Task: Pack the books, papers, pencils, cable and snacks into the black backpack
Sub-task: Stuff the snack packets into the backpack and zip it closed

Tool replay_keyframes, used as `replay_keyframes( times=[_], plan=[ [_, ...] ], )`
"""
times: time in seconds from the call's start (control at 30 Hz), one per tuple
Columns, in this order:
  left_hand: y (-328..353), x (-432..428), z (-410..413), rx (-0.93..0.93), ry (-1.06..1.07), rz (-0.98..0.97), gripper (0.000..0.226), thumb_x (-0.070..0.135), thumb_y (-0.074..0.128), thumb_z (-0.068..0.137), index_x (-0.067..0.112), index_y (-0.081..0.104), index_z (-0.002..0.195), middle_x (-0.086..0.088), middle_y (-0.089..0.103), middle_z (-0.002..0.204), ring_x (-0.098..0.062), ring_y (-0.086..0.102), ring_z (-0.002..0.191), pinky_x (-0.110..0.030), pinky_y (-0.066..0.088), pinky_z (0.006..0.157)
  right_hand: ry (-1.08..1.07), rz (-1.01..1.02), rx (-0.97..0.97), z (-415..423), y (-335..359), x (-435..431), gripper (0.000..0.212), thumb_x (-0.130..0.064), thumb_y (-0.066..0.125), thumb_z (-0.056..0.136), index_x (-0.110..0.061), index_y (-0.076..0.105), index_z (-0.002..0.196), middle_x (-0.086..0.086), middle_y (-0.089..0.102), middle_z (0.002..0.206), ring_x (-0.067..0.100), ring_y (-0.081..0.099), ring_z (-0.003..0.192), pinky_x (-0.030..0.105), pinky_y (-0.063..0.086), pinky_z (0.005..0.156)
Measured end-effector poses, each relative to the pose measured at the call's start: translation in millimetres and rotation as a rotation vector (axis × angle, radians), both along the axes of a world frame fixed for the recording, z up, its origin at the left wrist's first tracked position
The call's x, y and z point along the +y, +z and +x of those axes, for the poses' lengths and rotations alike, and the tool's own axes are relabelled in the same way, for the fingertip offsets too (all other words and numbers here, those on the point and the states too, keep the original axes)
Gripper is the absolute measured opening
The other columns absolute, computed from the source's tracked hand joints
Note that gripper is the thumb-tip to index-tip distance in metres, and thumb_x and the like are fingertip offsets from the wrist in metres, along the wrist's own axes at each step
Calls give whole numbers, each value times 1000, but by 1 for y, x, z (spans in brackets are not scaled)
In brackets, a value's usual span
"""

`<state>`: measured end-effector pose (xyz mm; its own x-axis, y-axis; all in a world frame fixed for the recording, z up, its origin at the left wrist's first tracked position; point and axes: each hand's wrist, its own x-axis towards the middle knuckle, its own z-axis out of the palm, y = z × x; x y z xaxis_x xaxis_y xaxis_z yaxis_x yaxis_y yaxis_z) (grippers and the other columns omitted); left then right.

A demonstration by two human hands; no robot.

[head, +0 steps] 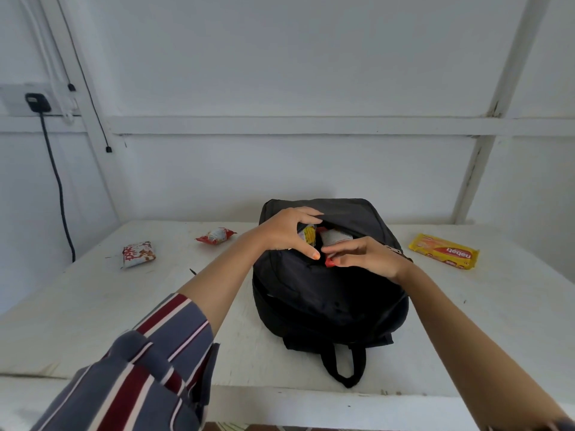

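- The black backpack [329, 293] lies flat at the table's [93, 306] centre, its loop handle at 6 o'clock and its unzipped pocket mouth at 12 o'clock.
- Your left hand [287, 230] is spread over the pocket's left edge, fingers on the upper flap and thumb on the lower lip, holding the mouth apart rather than closing on any object.
- Your right hand [364, 256] pinches a small red-wrapped snack [329, 262] at the lower lip of the opening, fingertips closed on it, just beside your left thumb.
- Inside the pocket you can see a yellow packet [308, 234] and a pale packet [334, 237]; the rest of the contents are hidden.
- Snacks remain outside the bag: a yellow biscuit pack [444, 251] at 3 o'clock, a red and white packet [216, 236] at 10 o'clock, and a white packet with red print [138, 254] farther out at 9 o'clock.
- Your two hands cover much of the pocket mouth.
- A dark cable [59, 194] hangs from a wall plug [38, 102] at far 10 o'clock, off the table.
- Your left sleeve [140, 368] is striped.
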<state>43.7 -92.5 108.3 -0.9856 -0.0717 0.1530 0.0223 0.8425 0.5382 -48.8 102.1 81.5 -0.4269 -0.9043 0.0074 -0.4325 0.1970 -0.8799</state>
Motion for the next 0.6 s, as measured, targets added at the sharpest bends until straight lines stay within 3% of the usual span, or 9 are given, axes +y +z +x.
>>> replay_keyframes(
  times=[0.07,0.2,0.37,0.43,0.6],
  plan=[
    [-1,0,0,0,3,3,77,26,84,65,15,50,133,4,35,148,-11,29,136,-22,19,106,0,-9,28,-1,-1,-5,33,-4,60,87,-21,64,116,8,65,118,11,59,106,17,42,99],
    [-2,-1,0,-4,4,9,76,26,83,66,15,50,134,4,35,148,-12,30,136,-24,20,107,-5,22,86,-7,0,-10,40,-8,62,86,-33,60,117,-12,45,134,0,38,125,18,27,104],
    [-1,-2,-1,-4,-1,-1,73,26,82,68,15,51,133,4,35,148,-13,30,136,-26,21,107,-18,-53,24,-14,-1,-6,42,0,63,84,-31,63,113,-3,60,124,4,61,106,13,46,92],
    [-1,-2,-1,-2,0,3,73,26,82,67,15,51,133,4,36,147,-13,31,136,-26,20,106,4,-45,34,-16,-2,-7,43,2,63,82,-27,63,114,-3,63,120,6,62,103,14,47,93],
    [-1,-3,-1,-5,-3,16,73,25,83,67,15,52,132,4,37,147,-12,32,135,-25,20,107,13,-18,108,-17,-2,-14,43,-2,66,81,-34,64,110,-13,60,118,-4,53,109,1,39,87]
  ],
)
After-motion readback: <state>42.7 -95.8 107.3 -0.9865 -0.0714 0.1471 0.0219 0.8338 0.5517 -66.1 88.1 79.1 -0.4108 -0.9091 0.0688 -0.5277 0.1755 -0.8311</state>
